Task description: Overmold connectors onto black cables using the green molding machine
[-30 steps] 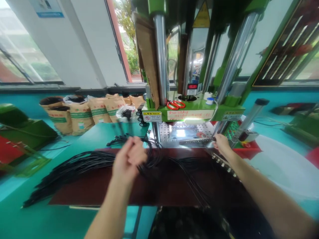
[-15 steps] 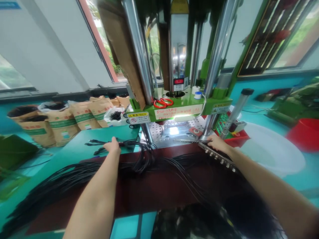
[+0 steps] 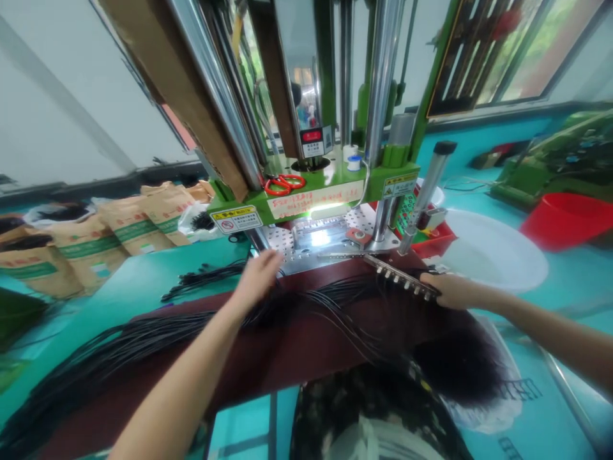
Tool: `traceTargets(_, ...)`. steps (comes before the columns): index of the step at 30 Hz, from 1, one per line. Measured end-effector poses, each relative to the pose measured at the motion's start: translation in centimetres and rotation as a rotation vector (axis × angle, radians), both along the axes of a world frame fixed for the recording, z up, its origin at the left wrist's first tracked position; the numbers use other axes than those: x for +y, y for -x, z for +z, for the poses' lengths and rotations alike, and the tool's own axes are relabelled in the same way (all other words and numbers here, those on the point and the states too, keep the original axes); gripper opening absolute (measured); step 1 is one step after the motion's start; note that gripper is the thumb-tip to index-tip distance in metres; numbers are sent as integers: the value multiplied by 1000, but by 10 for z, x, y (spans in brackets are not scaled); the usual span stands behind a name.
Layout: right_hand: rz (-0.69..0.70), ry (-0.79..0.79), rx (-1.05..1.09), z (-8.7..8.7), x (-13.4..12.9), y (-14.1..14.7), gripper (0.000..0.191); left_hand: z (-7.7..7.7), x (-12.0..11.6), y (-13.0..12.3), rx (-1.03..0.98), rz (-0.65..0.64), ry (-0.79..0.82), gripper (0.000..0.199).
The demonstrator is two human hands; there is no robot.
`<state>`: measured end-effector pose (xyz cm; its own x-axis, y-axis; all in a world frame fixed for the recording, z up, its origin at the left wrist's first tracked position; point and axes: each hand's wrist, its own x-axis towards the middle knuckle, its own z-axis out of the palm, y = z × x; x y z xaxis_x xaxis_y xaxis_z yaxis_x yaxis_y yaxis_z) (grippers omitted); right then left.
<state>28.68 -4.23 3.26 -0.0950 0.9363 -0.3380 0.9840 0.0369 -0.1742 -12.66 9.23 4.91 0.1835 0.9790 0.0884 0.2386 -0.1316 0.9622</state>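
My left hand (image 3: 260, 273) is over the near edge of the press bed, above black cables (image 3: 282, 306) on the dark red board. Its fingers are smeared and partly hidden, so a hold on a cable cannot be made out. Another bunch of cables with connector ends (image 3: 198, 279) lies left of this hand on the green table. My right hand (image 3: 447, 291) grips the near right end of a metal bar with a row of pegs (image 3: 402, 279). The bar's far end rests at the front edge of the perforated press bed (image 3: 282, 246).
The green press (image 3: 316, 203) stands ahead, with red-handled scissors (image 3: 285, 184) on its crosspiece. A red bin (image 3: 433, 241) and a white tub (image 3: 493, 249) are at the right. Paper sacks (image 3: 127, 223) line the left wall. Long black cables (image 3: 119, 342) cover the board's left.
My left hand has moved right, away from the cable ends, which now lie on the table. My right hand has shifted from the bar's far end to its near end. The view has turned.
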Motion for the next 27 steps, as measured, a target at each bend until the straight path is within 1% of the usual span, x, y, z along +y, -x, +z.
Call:
traceTargets(1,-31,-18,-17,-1,2,2,24,2,-19,-26,117,-256,-73,17)
traceTargets(2,-70,-36,-24,-1,5,4,21,3,-37,-51,212,-470,-125,19)
traceTargets(3,-110,-56,-21,0,7,5,19,2,-54,-74,282,-602,-174,23)
traceTargets(4,-147,-79,-13,2,10,6,17,-2,-68,-93,347,-668,-230,28)
traceTargets(5,-176,-103,-1,4,13,6,15,-7,-78,-109,409,-700,-271,33)
traceTargets(7,-211,-154,21,8,18,7,14,-21,-90,-130,479,-710,-303,43)
traceTargets(8,-217,-182,37,11,22,9,15,-28,-92,-136,494,-721,-286,47)
traceTargets(10,-239,-250,84,16,34,14,19,-41,-93,-143,486,-765,-176,52)
traceTargets(12,-244,-313,143,22,50,23,23,-47,-90,-147,431,-804,-3,52)
traceTargets(15,-215,-368,245,33,83,40,28,-48,-81,-157,225,-771,256,49)
traceTargets(17,-196,-391,313,38,108,51,30,-45,-73,-167,22,-706,384,51)
traceTargets(19,-184,-402,381,40,133,60,28,-42,-62,-176,-181,-670,490,55)
traceTargets(21,-182,-396,455,36,158,66,24,-40,-49,-184,-361,-658,607,50)
traceTargets(23,-202,-389,531,29,182,72,21,-40,-37,-190,-496,-619,742,41)
traceTargets(26,-283,-403,644,16,214,83,4,-41,-17,-194,-587,-481,888,27)
traceTargets(27,-317,-416,690,13,223,87,5,-41,-9,-194,-604,-436,912,22)
